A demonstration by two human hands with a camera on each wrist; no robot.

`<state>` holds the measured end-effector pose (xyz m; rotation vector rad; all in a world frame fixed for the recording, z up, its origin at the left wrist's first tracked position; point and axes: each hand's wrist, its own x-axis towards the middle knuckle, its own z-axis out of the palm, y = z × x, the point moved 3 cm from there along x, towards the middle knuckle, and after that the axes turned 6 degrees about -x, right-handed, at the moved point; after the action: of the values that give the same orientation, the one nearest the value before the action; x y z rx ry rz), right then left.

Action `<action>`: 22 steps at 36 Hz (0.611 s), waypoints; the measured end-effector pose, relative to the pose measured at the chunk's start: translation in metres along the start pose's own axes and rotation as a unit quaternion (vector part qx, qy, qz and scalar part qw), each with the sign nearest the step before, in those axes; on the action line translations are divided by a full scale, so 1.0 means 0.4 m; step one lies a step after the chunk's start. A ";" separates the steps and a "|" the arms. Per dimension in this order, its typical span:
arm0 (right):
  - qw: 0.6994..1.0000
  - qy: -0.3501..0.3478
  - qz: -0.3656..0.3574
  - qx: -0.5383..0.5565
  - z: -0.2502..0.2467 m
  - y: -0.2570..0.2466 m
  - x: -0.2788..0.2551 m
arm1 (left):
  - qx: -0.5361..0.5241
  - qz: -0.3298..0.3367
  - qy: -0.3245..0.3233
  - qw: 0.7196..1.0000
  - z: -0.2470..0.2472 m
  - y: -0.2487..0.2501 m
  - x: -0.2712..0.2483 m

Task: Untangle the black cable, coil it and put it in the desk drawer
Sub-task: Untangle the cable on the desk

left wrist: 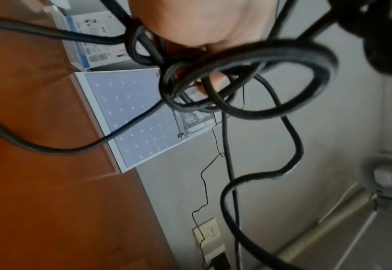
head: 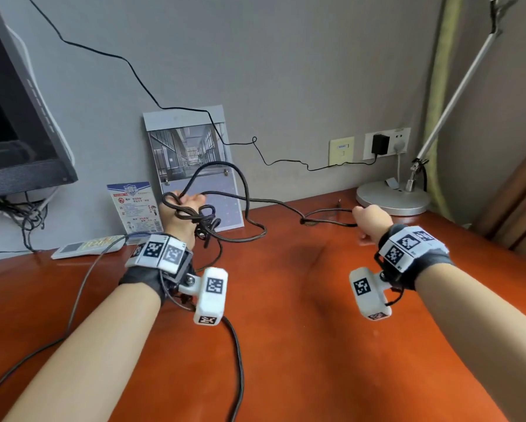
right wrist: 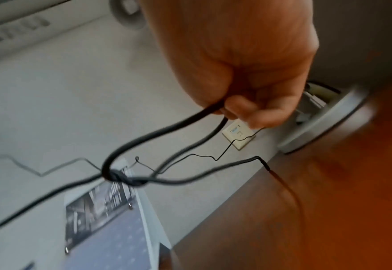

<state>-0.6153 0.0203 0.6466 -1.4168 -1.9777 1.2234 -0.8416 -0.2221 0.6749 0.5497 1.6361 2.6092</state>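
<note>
The left hand (head: 181,213) gripped a tangled bunch of the black cable (head: 257,202) above the desk (head: 286,300), near the calendar (head: 194,166). The right hand (head: 372,219) pinched a loop of it beside a small knot (right wrist: 119,178), near the lamp base (head: 392,197).

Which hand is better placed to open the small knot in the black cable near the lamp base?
Probably the right hand. It already pinches the loop of the black cable that leads straight into the small knot. The left hand is busy; its grip holds the big tangle.
</note>
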 end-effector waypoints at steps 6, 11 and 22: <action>0.973 0.088 -0.046 -0.207 -0.029 -0.042 0.009 | 0.056 -0.077 0.032 0.995 -0.030 0.000 0.024; 0.943 0.129 -0.092 -0.294 0.011 -0.064 -0.002 | 0.116 -0.087 0.004 0.989 0.010 -0.001 -0.014; 0.873 -0.198 -0.324 -0.306 0.216 -0.085 -0.195 | 0.135 -0.086 -0.014 0.987 0.041 0.021 -0.056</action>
<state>-0.6672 -0.0894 0.6413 -0.5892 -2.9663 0.6167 -0.8143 -0.2162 0.6824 0.4273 1.9472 2.2653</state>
